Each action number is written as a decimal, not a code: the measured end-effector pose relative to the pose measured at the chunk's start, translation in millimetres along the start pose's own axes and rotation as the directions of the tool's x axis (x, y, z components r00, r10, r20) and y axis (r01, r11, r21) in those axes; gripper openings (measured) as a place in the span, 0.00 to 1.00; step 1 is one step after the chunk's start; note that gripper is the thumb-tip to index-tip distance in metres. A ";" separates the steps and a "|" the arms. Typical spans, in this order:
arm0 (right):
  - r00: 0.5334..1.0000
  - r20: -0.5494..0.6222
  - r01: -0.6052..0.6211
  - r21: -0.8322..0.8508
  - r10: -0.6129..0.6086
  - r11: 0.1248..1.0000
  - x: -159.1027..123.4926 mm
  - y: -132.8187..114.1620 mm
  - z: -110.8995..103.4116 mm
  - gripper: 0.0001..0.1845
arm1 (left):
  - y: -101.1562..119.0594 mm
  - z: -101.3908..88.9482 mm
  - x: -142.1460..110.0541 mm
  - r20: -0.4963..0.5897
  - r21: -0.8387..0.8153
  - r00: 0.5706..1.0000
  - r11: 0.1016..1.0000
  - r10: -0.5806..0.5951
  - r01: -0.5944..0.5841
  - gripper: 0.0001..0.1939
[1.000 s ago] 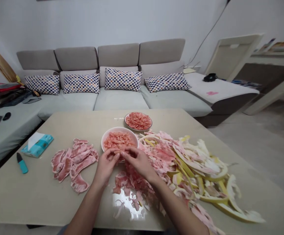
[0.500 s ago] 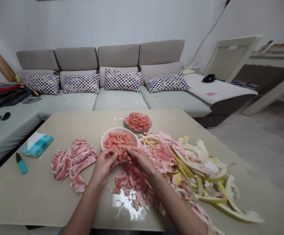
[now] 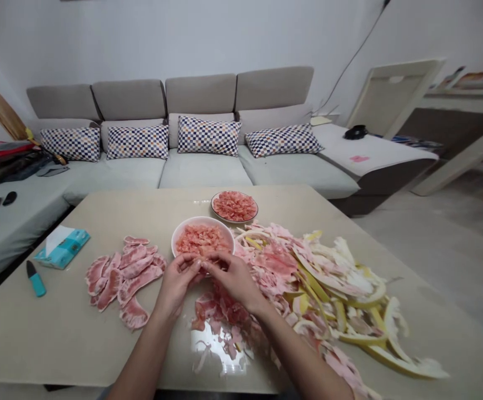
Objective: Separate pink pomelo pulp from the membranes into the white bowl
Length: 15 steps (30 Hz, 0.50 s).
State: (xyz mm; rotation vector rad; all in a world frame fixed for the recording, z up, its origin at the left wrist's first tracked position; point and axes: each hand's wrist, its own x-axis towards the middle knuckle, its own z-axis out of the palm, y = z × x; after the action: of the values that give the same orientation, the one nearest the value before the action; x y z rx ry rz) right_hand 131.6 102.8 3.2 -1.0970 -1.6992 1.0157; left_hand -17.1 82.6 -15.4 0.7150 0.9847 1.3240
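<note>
My left hand (image 3: 179,280) and my right hand (image 3: 230,276) meet at the near rim of a white bowl (image 3: 174,236), fingertips pinched together. Between them is a small piece of pomelo flesh, mostly hidden by the fingers. Peeled pink pomelo pulp (image 3: 203,239) fills the bowl. Behind it stands a dark-rimmed plate (image 3: 215,214) heaped with more pulp (image 3: 235,205). To the left lies a pile of pomelo segments (image 3: 128,272) still in their pale skin. Torn membranes (image 3: 224,308) lie beneath and beside my right hand.
Yellow-and-white pomelo rind (image 3: 349,294) spreads over the right of the table (image 3: 78,350). A blue tissue pack (image 3: 64,248) and a teal-handled knife (image 3: 36,279) lie at left. A grey sofa (image 3: 203,169) with checked cushions stands beyond the table.
My right hand has shifted slightly left and turned inward, its fingertips now against those of my left hand. The pomelo piece that showed between them is now mostly covered.
</note>
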 end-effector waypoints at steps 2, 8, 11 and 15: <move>1.000 0.012 0.011 0.009 -0.011 1.000 -0.1 -0.4 0.5 0.08 | 0.5 -0.6 -0.3 -0.002 -0.002 1.000 1.000 -0.012 0.012 0.15; 0.998 0.058 0.020 0.066 -0.024 0.998 1.4 0.9 -2.7 0.08 | 3.6 -3.0 -0.8 0.032 -0.075 0.991 0.988 -0.132 0.134 0.14; 0.997 0.072 0.020 0.086 -0.026 0.996 1.9 2.9 -2.4 0.08 | 4.0 -3.8 -0.8 0.067 -0.133 0.983 0.975 -0.169 0.176 0.12; 0.997 0.079 0.008 0.119 -0.017 0.993 2.0 5.9 -0.3 0.08 | 5.6 -4.4 -1.1 0.112 -0.228 0.968 0.943 -0.224 0.244 0.11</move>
State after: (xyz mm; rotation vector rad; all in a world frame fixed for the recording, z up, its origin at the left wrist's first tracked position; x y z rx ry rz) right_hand 132.8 106.4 -1.8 -0.9796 -1.6841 1.1506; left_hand -23.5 81.8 -12.2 0.4497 0.7974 1.1689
